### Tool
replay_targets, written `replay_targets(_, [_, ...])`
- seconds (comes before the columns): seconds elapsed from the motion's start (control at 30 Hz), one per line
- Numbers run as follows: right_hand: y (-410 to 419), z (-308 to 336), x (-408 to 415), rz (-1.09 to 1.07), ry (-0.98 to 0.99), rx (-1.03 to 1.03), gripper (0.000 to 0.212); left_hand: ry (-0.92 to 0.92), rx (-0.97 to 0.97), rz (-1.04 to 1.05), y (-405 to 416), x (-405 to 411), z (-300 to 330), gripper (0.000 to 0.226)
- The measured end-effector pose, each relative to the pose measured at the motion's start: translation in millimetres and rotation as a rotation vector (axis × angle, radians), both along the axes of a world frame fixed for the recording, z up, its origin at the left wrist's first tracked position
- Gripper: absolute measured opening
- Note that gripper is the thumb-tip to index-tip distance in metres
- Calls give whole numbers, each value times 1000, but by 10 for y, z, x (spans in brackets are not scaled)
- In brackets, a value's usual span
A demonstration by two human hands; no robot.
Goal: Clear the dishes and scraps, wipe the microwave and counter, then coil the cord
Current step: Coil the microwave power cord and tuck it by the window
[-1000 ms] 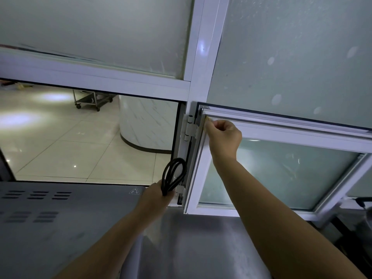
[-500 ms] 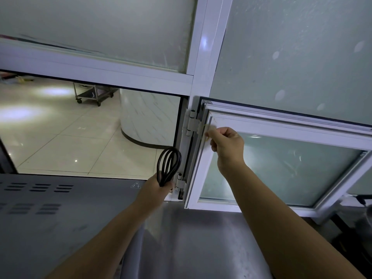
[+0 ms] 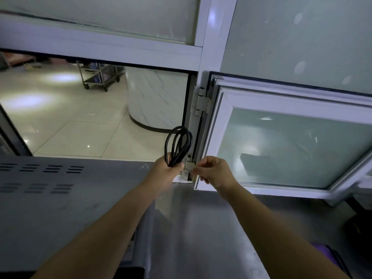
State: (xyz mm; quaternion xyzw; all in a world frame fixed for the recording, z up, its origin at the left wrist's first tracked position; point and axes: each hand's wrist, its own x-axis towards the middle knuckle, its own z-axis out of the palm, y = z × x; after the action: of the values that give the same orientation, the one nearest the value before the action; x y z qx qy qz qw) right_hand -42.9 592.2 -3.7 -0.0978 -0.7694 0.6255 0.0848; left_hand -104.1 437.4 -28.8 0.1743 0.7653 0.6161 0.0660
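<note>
The black power cord (image 3: pixel 178 143) is gathered into several loops that stand up out of my left hand (image 3: pixel 166 173), which grips the bundle at its base above the microwave's back right corner. The grey microwave top (image 3: pixel 60 198), with vent slots, fills the lower left. My right hand (image 3: pixel 214 172) is just right of the cord, its fingertips pinched at the left edge of the white window sash (image 3: pixel 221 93), by the lower hinge (image 3: pixel 188 166). Whether it also holds something small there is not clear.
A steel counter (image 3: pixel 201 228) runs between the microwave and the wall. The hinged frosted sash stands ajar over it. Through the open hatch at left lie a tiled floor and a wheeled steel cart (image 3: pixel 100 77). A purple object (image 3: pixel 322 252) sits at the lower right.
My right hand has slid down the sash's left edge from its top corner to the lower hinge, close to my left hand. The cord bundle has stayed in my left hand.
</note>
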Motion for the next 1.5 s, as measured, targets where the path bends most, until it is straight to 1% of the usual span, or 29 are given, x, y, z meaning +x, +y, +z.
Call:
replay_targets(0.07, [-34,-14,-8,5,21,2,16,8,-29,7,4,-7,-10,15])
replay_targets(0.2, [-72,-6,-36,3,59,-23,9,11,-84,-21,7,-20,-16,17])
replay_targets(0.3, [-82,-13,-50,11,76,-29,17,9,-103,-26,6,-26,-18,20])
replay_targets(0.37, [-93,-9,-43,18,77,-36,16,1,-92,-27,10,-24,-10,21])
replay_targets(0.43, [-89,-9,-33,28,62,-91,10,-10,-71,-26,16,-17,4,22])
replay_targets(0.6, [-31,-64,5,82,-14,-310,28,-56,-8,-25,15,24,62,19])
replay_targets(0.8, [-27,-101,8,188,-48,-444,28,-3,-51,-13,32,53,90,20])
replay_targets(0.87, [-34,-91,8,206,-47,-449,26,6,-63,-8,35,43,81,20])
replay_targets(1.03, [-60,-57,6,232,-41,-366,23,-4,-64,-19,20,32,68,24])
replay_targets(1.17, [-57,-49,19,223,-37,-334,22,-23,-46,-61,3,38,82,21])
replay_targets(1.3, [-56,-53,22,172,-55,-354,18,-24,-31,-30,9,48,92,26])
replay_targets(1.37, [-35,-62,30,137,-98,-415,15,-32,-20,-17,10,55,99,25])
replay_targets(1.43, [2,-70,64,163,-179,-466,9,-39,-1,-13,4,63,104,22])
replay_targets(1.47, [25,-75,92,199,-228,-460,8,-41,5,-13,2,68,107,22])
replay_targets(1.5, [51,-83,120,232,-274,-431,13,-41,3,-16,-1,70,107,23])
